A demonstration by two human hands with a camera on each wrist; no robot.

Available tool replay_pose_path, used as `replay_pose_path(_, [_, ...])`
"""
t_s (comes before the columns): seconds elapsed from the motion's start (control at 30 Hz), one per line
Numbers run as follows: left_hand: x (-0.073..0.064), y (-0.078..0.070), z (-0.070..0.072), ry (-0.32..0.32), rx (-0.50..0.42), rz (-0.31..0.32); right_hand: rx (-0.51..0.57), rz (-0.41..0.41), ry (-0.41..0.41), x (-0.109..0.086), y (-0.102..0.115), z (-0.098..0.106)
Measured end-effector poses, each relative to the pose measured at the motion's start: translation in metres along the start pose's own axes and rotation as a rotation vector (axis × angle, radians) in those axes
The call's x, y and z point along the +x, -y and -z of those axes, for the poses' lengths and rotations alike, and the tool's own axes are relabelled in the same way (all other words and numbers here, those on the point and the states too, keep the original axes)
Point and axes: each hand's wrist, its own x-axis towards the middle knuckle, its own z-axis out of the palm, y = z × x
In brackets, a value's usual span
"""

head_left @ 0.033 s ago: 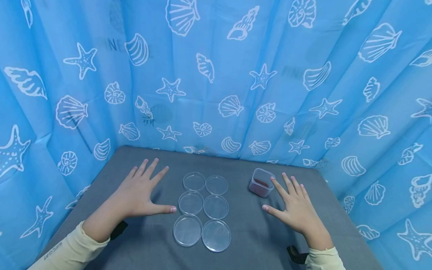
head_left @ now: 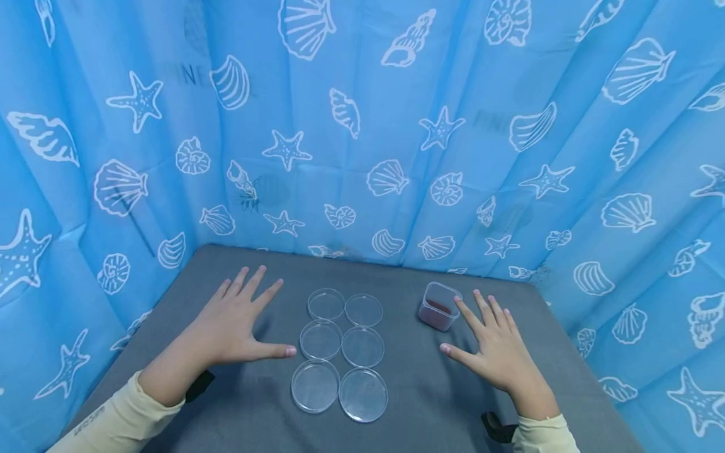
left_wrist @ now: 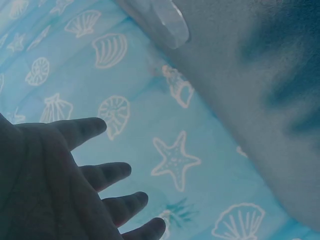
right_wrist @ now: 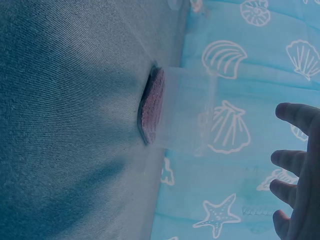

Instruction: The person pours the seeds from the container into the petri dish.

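Several clear round dishes, like petri dishes, lie on the grey table in two columns of equal length; the near right dish (head_left: 364, 395) and near left dish (head_left: 315, 386) sit closest to me. My left hand (head_left: 238, 324) hovers left of them, fingers spread, its thumb toward the middle left dish (head_left: 320, 340). Over on the right, a clear square plastic tub (head_left: 437, 316) holds dark reddish, grainy stuff (right_wrist: 153, 107) in its lower part. My right hand (head_left: 501, 352) is held with spread fingers just right of and nearer than the tub. Neither hand holds anything.
A grey cloth covers the table (head_left: 408, 409). Behind it and along both sides hangs a blue curtain (head_left: 362, 151) with white shells and starfish. Black bands (head_left: 498, 428) show at both wrists.
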Motion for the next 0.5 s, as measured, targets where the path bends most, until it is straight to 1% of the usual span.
replay_pose_path(0.2, [-0.001, 0.000, -0.003, 0.001, -0.013, -0.002, 0.008, -0.006, -0.006, 0.001, 0.000, -0.002])
replay_pose_path(0.37, [-0.002, 0.002, -0.007, 0.010, -0.040, -0.005, 0.017, -0.028, -0.016, 0.001, -0.002, -0.004])
replay_pose_path(0.5, [-0.001, 0.003, -0.013, -0.008, -0.054, -0.015, 0.025, -0.037, -0.032, 0.002, -0.004, -0.006])
